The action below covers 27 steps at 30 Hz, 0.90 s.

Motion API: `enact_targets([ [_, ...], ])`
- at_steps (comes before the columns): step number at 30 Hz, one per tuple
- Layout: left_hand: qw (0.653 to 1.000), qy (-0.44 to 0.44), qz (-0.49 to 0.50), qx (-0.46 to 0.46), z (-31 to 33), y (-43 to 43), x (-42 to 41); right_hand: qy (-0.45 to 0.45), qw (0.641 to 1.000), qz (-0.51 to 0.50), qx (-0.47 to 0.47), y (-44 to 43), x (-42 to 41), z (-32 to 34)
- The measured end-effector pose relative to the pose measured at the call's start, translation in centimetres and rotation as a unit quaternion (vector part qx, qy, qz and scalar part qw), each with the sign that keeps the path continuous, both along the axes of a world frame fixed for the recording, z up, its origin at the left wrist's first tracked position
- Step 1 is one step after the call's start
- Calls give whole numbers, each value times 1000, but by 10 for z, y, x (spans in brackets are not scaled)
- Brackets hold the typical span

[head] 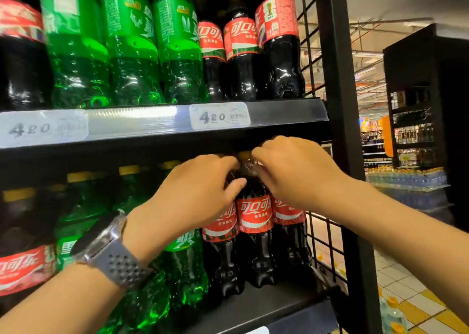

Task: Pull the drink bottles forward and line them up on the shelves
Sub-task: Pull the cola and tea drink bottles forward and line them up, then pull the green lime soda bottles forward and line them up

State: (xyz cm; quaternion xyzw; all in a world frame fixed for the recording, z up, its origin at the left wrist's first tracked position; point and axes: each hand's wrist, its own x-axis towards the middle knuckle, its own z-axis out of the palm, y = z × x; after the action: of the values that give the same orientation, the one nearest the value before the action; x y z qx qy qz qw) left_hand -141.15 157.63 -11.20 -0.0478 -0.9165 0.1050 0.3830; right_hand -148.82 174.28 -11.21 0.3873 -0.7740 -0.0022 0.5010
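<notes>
Three cola bottles stand upright in a row on the lower shelf (269,305), at 5 o'clock from frame centre, a little back from its front lip: left cola bottle (220,228), middle cola bottle (255,215), right cola bottle (288,213). Red labels face out. The right one is just beside the black upright post (337,79) at 3 o'clock.

Left grip (200,191): comes in from 7 o'clock, watch (111,257) on the wrist. Fingers are curled round the neck of the left cola bottle, which is hidden under the palm. The thumb tip touches the middle bottle's shoulder.

Right grip (291,173): comes in from 4 o'clock. Fingers are curled down over the hidden top of the right cola bottle, with the fingertips at the middle bottle's neck, just below its yellow cap (245,154). Motion blur makes the exact finger contact uncertain.

Green bottles (182,270) stand at 7 o'clock on the same shelf. A price tag (219,116) reading 4.20 sits at 12 o'clock.
</notes>
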Motion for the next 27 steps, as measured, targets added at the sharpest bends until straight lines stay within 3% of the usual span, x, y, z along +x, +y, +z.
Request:
enact_targets([
  [5, 991, -76, -98, 59, 9, 2, 47, -61, 987, 143, -28, 7, 38, 13],
  [12, 972, 88, -200, 89, 46, 13, 89, -17, 938, 306, -164, 10, 41, 50],
  [17, 965, 179, -179, 74, 74, 8, 92, -14, 938, 281, -202, 1, 25, 70],
  [27, 973, 225, -53, 20, 99, -11, 81, -55, 941, 228, -243, 0, 0, 91],
])
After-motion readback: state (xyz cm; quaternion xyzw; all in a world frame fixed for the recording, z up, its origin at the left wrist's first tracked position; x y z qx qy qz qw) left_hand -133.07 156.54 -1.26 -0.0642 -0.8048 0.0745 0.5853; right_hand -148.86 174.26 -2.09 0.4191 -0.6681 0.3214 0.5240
